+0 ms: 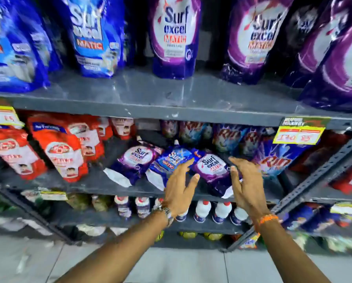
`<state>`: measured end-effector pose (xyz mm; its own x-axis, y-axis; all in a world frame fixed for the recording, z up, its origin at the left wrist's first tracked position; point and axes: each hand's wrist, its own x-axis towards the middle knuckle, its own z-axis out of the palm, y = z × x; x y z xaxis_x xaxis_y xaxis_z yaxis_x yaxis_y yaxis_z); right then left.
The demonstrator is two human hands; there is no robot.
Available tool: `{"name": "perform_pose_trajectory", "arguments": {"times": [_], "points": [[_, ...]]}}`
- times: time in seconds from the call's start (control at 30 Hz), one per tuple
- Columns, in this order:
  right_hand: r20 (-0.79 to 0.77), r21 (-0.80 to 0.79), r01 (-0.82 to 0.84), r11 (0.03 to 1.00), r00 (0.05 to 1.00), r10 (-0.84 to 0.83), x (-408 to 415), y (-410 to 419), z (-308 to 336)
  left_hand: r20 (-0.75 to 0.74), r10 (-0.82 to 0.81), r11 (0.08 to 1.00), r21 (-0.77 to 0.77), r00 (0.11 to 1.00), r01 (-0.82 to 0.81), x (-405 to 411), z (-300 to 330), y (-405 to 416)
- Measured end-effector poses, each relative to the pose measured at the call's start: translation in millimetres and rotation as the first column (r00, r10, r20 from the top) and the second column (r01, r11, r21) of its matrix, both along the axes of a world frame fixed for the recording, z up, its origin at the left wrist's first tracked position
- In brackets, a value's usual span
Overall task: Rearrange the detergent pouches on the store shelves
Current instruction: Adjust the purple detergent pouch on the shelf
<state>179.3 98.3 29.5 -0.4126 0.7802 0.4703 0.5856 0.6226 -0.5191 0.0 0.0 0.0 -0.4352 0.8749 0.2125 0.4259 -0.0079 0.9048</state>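
Three small glossy plastic detergent pouches lie flat on the grey metal middle shelf [85, 183]: purple [136, 160], blue [171, 160], purple [211, 167]. Left hand [179, 188] and right hand [245, 186], both spread and empty, flank the right-hand purple pouch. Pickup looks next: close on both edges, then stand it upright.

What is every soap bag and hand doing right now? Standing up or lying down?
Big blue pouches, top shelf: standing upright.
Big purple pouches, top shelf: standing upright.
Small purple pouch, middle shelf: lying down.
Small blue pouch: lying down, left fingers on it.
Second small purple pouch: lying down between the hands.
Red packs: leaning.
Left hand: open.
Right hand: open, holding nothing.
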Motion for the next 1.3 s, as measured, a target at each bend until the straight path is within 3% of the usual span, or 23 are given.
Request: {"name": "perform_pose_trajectory", "arguments": {"times": [0.07, 0.13, 0.2, 0.33, 0.53, 0.6, 0.67, 0.73, 0.8, 0.87, 1.0, 1.07, 1.17, 1.3], "points": [[0.107, -0.117, 0.032, 0.993, 0.994, -0.02, 0, 27, -13, 0.297, 0.053, 0.98, -0.199, 0.953, 0.008, 14, -7, 28], [0.243, -0.259, 0.081, 0.962, 0.97, -0.017, -1, 60, -28, 0.57, 0.216, 0.948, -0.318, 0.793, -0.029, 21, -20, 59], [0.318, -0.381, 0.133, 0.915, 0.948, -0.005, -4, 89, -43, 0.696, 0.328, 0.926, -0.372, 0.639, -0.069, 26, -33, 80], [0.428, -0.531, 0.159, 0.833, 0.898, 0.101, -13, 133, -62, 0.724, 0.454, 0.881, -0.45, 0.52, -0.144, 31, -45, 110], [0.303, -0.661, 0.144, 0.736, 0.949, 0.087, -20, 144, -66, 0.772, 0.506, 0.852, -0.516, 0.385, -0.085, 45, -76, 142], [0.243, -0.711, 0.141, 0.689, 0.969, 0.053, -18, 148, -70, 0.756, 0.511, 0.85, -0.515, 0.41, -0.11, 49, -76, 144], [0.16, -0.786, 0.112, 0.608, 0.987, 0.024, -14, 157, -79, 0.7, 0.494, 0.852, -0.509, 0.516, -0.126, 49, -76, 143], [0.04, -0.887, 0.044, 0.46, 0.999, -0.019, -10, 162, -85, 0.648, 0.467, 0.86, -0.492, 0.601, -0.137, 45, -76, 142], [-0.072, -0.961, -0.053, 0.271, 0.996, -0.061, -4, 149, -74, 0.69, 0.441, 0.871, -0.483, 0.574, -0.088, 40, -74, 139], [-0.142, -0.986, -0.134, 0.098, 0.987, -0.077, 3, 134, -66, 0.767, 0.4, 0.865, -0.496, 0.501, 0.069, 35, -68, 132], [-0.23, -0.969, -0.24, -0.051, 0.961, -0.153, 23, 118, -69, 0.775, 0.312, 0.824, -0.508, 0.549, 0.25, 25, -58, 122], [-0.269, -0.956, -0.287, -0.063, 0.941, -0.205, 33, 111, -67, 0.769, 0.274, 0.812, -0.507, 0.577, 0.289, 26, -51, 120], [-0.332, -0.939, -0.345, -0.002, 0.905, -0.267, 49, 101, -63, 0.788, 0.208, 0.849, -0.439, 0.579, 0.292, 31, -44, 118], [-0.488, -0.864, -0.442, 0.242, 0.854, -0.182, 64, 96, -60, 0.704, 0.094, 0.909, -0.349, 0.704, 0.227, 32, -29, 115]]}}
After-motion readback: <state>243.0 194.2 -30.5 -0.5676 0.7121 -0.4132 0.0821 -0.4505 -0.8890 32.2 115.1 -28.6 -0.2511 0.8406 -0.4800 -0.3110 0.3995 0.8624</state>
